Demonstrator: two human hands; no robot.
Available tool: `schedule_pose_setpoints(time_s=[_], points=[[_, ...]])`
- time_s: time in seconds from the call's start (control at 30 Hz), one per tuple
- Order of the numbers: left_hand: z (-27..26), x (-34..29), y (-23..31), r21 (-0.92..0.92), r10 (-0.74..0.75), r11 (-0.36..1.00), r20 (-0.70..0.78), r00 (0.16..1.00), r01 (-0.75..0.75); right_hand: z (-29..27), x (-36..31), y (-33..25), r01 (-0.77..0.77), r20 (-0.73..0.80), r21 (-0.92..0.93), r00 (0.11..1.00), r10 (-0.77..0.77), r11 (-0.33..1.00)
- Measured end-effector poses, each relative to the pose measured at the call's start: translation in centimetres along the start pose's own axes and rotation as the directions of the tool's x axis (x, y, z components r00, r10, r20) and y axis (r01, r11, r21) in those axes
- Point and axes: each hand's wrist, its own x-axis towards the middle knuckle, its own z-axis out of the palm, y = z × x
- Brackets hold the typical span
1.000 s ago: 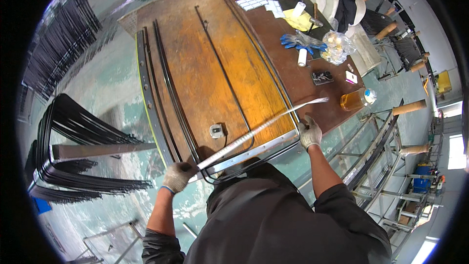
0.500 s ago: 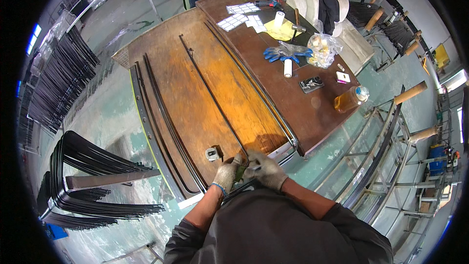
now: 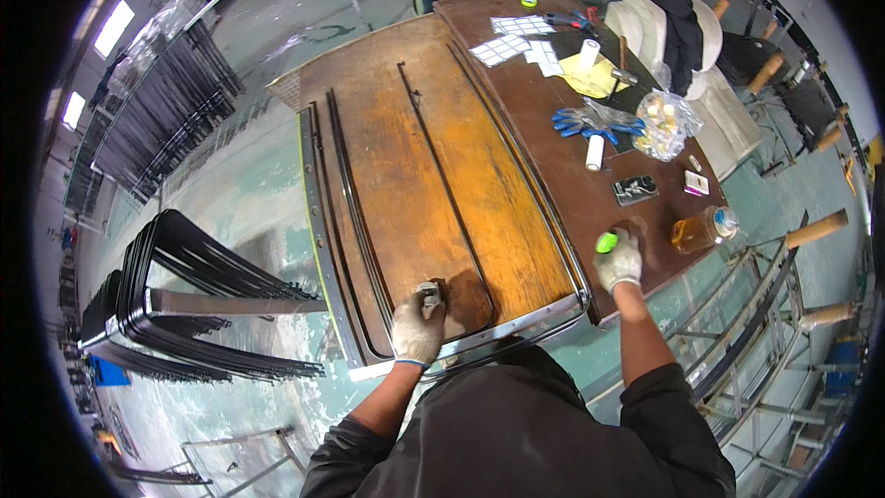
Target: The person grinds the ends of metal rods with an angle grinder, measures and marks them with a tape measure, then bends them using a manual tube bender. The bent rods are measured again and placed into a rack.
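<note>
At the near end of the wooden board, my left hand (image 3: 418, 332), in a pale work glove, is closed round a small silver-grey tape measure (image 3: 429, 291). My right hand (image 3: 619, 264), gloved as well, is over the near part of the brown table. Its fingers hold a bright green roll, apparently tape (image 3: 606, 243). Between my hands a thin black bent rod (image 3: 449, 194) lies along the board, its curved corner near me. More black bent rods (image 3: 352, 212) lie along the board's left side, and others (image 3: 525, 166) along its right.
The brown table (image 3: 572, 207) bears a bottle of amber liquid (image 3: 698, 229), a phone-like black object (image 3: 636, 189), blue-grey gloves (image 3: 596, 120), a hammer (image 3: 621, 69) and white label sheets (image 3: 501, 49). Black bent rods (image 3: 175, 267) hang from a rack at left. Two people stand beyond the table.
My hands have parted from the near end of the rod. The left has moved onto the tape measure; the right has swung out over the brown table with the green roll. The view has shifted.
</note>
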Motion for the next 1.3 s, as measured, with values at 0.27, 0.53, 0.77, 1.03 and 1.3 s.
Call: schedule_pose_setpoints(time_s=[0.27,0.53,0.77,1.03,1.3], points=[[-0.7,-1.5,-8.9,0.215,-0.303,0.895,-0.353,0.885,0.391,4.3,1.5,4.9,-0.067,-0.129,-0.184,0.991,0.044,0.981],[1.9,0.0,-8.8,0.341,-0.37,0.833,-0.242,0.897,0.435,5.7,-7.3,-1.2,-0.05,0.237,0.046,0.971,0.038,0.998],[0.7,4.2,-10.5,0.089,-0.563,0.807,-0.184,0.806,0.584,5.7,-4.1,-3.1,-0.075,0.276,0.124,0.96,0.038,0.989],[-2.6,4.0,-17.2,0.006,-0.402,0.909,-0.247,0.882,0.416,5.8,-7.9,-3.7,0.017,0.327,0.186,0.942,-0.079,0.982],[-2.8,4.9,-20.0,-0.789,-0.611,0.45,0.069,0.789,0.418,5.5,-8.8,-7.1,-0.145,0.366,0.535,0.928,-0.074,0.832]])
